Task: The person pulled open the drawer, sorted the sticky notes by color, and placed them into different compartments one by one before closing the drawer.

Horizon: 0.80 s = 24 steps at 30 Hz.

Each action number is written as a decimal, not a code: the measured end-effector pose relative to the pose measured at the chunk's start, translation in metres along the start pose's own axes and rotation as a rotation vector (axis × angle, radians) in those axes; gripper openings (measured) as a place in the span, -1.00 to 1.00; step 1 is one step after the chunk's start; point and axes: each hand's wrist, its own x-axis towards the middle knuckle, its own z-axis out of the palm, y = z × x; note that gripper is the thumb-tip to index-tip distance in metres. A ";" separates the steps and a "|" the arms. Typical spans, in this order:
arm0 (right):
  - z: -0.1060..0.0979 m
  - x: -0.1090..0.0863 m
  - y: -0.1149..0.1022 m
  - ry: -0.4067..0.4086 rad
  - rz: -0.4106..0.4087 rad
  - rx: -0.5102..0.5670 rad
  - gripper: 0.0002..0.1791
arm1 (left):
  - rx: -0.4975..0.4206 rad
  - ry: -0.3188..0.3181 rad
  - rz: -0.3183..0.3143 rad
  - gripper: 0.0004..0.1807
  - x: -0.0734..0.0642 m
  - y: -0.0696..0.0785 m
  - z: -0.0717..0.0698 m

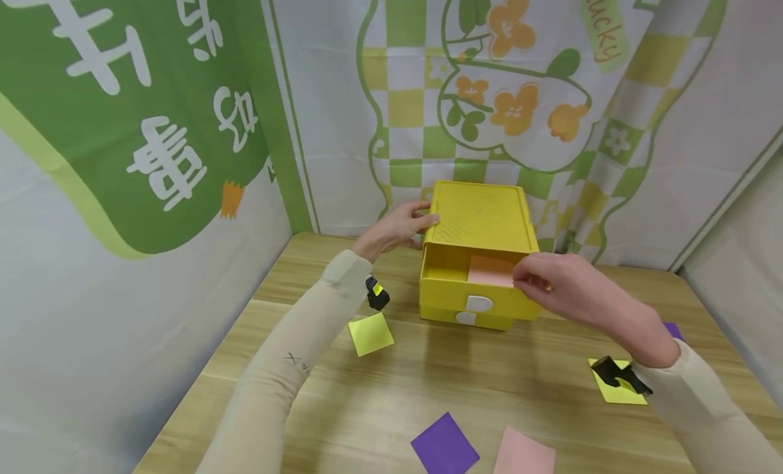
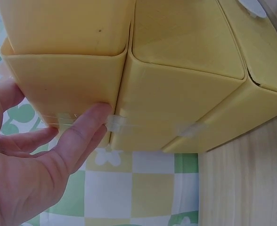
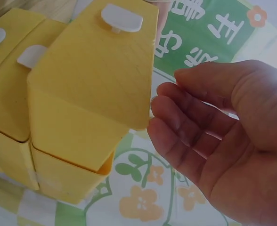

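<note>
A yellow drawer box (image 1: 480, 215) stands against the back curtain, its top drawer (image 1: 446, 294) pulled out. Inside that drawer lies a pink paper square (image 1: 487, 270). My left hand (image 1: 397, 228) steadies the box's left side, thumb near the top edge; in the left wrist view its fingers (image 2: 84, 127) rest on the yellow side wall. At the drawer's front right corner is my right hand (image 1: 569, 287), beside the pink paper. Its fingers (image 3: 176, 120) bend loosely with nothing visible between them in the right wrist view. White tabs (image 3: 122, 17) serve as drawer handles.
Yellow paper squares lie left (image 1: 371, 334) and right (image 1: 618, 385), the right one partly behind the right wrist strap. Nearer me are a purple square (image 1: 445, 443) and a pink square (image 1: 524, 452). Another purple piece (image 1: 673, 330) shows behind my right wrist. Curtains surround the wooden table (image 1: 342, 406).
</note>
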 end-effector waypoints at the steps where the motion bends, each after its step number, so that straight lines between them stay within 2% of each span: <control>1: 0.001 -0.001 0.000 0.000 -0.005 0.010 -0.78 | 0.001 0.002 0.000 -0.26 0.000 0.000 0.000; 8: 0.004 -0.007 -0.009 0.014 -0.049 0.048 -0.72 | 0.012 0.010 -0.002 -0.27 0.001 0.000 0.001; 11: 0.006 -0.010 -0.018 -0.016 -0.067 0.090 -0.70 | 0.004 0.009 -0.007 -0.28 0.000 -0.001 0.000; 15: 0.011 -0.014 -0.026 -0.134 -0.073 0.154 -0.69 | 0.008 0.011 -0.008 -0.27 -0.001 -0.002 -0.001; 24: 0.034 -0.030 -0.027 -0.426 -0.042 0.187 -0.85 | 0.026 0.007 0.009 -0.28 0.000 -0.002 0.000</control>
